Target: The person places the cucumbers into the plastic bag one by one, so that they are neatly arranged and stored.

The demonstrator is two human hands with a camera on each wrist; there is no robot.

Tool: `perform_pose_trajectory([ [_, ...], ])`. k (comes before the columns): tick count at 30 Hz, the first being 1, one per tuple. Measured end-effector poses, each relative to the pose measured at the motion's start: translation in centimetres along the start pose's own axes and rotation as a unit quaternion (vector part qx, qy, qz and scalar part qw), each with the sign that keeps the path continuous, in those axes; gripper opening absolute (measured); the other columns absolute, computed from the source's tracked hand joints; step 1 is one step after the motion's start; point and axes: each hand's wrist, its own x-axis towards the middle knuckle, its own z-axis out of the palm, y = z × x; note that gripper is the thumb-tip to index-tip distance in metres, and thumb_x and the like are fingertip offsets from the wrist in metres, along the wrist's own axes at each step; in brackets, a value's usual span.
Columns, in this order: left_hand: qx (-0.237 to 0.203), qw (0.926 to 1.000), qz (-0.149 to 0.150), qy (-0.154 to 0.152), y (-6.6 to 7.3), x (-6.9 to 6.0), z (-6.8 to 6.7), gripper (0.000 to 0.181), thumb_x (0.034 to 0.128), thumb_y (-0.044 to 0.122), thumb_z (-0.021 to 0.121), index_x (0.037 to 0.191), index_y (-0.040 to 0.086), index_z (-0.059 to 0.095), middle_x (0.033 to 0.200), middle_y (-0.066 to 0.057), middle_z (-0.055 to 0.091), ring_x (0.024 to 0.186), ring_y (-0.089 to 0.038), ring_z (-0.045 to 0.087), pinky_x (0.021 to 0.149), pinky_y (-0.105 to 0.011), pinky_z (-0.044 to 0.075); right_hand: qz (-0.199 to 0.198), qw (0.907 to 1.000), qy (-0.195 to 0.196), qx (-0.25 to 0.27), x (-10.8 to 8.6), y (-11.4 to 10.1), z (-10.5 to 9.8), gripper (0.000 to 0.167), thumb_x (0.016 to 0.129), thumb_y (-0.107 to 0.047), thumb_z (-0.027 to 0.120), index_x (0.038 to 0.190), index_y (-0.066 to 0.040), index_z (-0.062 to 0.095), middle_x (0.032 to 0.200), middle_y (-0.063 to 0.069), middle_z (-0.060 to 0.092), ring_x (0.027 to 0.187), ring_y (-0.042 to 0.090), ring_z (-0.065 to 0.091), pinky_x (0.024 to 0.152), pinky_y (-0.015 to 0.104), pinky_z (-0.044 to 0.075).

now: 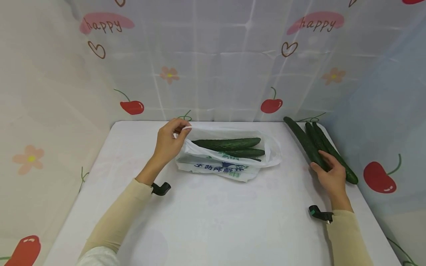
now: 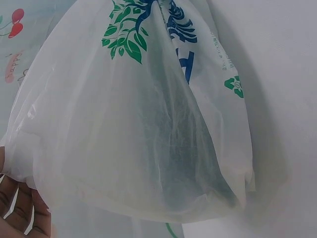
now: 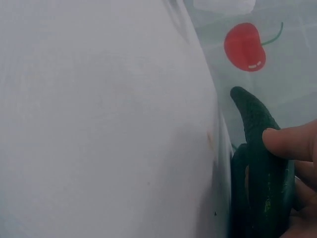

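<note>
Cucumbers lie in two groups on the white-covered bench (image 1: 213, 221): some inside a white plastic carrier bag (image 1: 217, 168) at mid-bench, three at the right far corner. Inside the bag, an upper cucumber (image 1: 229, 144) and a lower cucumber (image 1: 247, 152) lie lengthwise, roughly side by side; a dark sliver below them may be another, mostly hidden by the front panel.

Left hand (image 1: 169, 139): thumb and fingers pinch the bag's rim at its left end and hold it up. This grip appears to serve to keep the mouth spread, since such thin film would probably sag if released. In the left wrist view, dark shapes show through the film, consistent with the contents.

Right hand (image 1: 332, 177): gripping the leftmost corner cucumber (image 1: 301, 138), thumb on one side and fingers on the other, near its nearer end. That hold likely leaves most of the length free. Whether the cucumber is raised cannot be determined. Close beside it lie a middle cucumber (image 1: 312, 133) and an outer cucumber (image 1: 351, 176), the latter along the bench's right edge.
</note>
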Motion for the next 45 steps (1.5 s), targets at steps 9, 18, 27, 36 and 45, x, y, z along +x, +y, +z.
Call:
perform_pose_trajectory([
  [9,0.006,1.0,0.006,0.001,0.2,-0.1,-0.1,0.006,0.1031,0.011,0.073,0.109,0.009,0.075,0.099,-0.007,0.074,0.086,-0.02,0.07,0.081,-0.018,0.053,0.022,0.999,-0.009,0.037,-0.4,0.1,-0.7,0.059,0.103,-0.031,0.074,0.157,-0.042,0.053,0.17,-0.008,0.046,0.159,0.014,0.039,0.132,0.044,0.033],
  [18,0.015,0.9998,0.011,0.004,0.2,-0.1,-0.1,0.007,0.1022,0.011,0.074,0.109,0.009,0.075,0.099,-0.007,0.074,0.087,-0.02,0.07,0.082,-0.018,0.054,0.001,0.9989,-0.016,0.044,-1.3,-0.9,-1.7,0.059,0.103,-0.034,0.074,0.157,-0.041,0.054,0.166,-0.018,0.05,0.151,0.002,0.042,0.12,0.025,0.037],
  [27,0.016,0.9998,0.008,0.005,0.1,-0.1,-0.1,0.008,0.1022,0.011,0.074,0.11,0.01,0.075,0.101,-0.008,0.075,0.087,-0.021,0.07,0.082,-0.018,0.054,-0.039,0.996,-0.04,0.07,-2.5,-2.0,-2.5,0.059,0.103,-0.031,0.074,0.158,-0.037,0.053,0.164,-0.02,0.051,0.157,0.003,0.038,0.131,0.022,0.03],
  [36,0.013,0.9999,0.008,0.002,0.1,-0.2,0.0,0.008,0.1022,0.01,0.073,0.11,0.01,0.075,0.1,-0.007,0.074,0.087,-0.02,0.069,0.081,-0.017,0.053,-0.151,0.9536,-0.11,0.236,-3.7,-3.0,-3.3,0.057,0.098,0.001,0.075,0.153,-0.006,0.059,0.139,-0.021,0.072,0.133,0.001,0.054,0.093,0.004,0.05],
  [45,0.016,0.9999,0.004,-0.001,0.0,-0.2,0.0,0.008,0.1028,0.011,0.073,0.111,0.01,0.075,0.101,-0.007,0.074,0.088,-0.019,0.069,0.081,-0.018,0.053,-0.19,0.9434,-0.159,0.221,-3.9,-3.4,-2.9,0.055,0.098,0.007,0.071,0.151,0.001,0.057,0.141,-0.019,0.071,0.123,0.0,0.064,0.092,0.008,0.054],
])
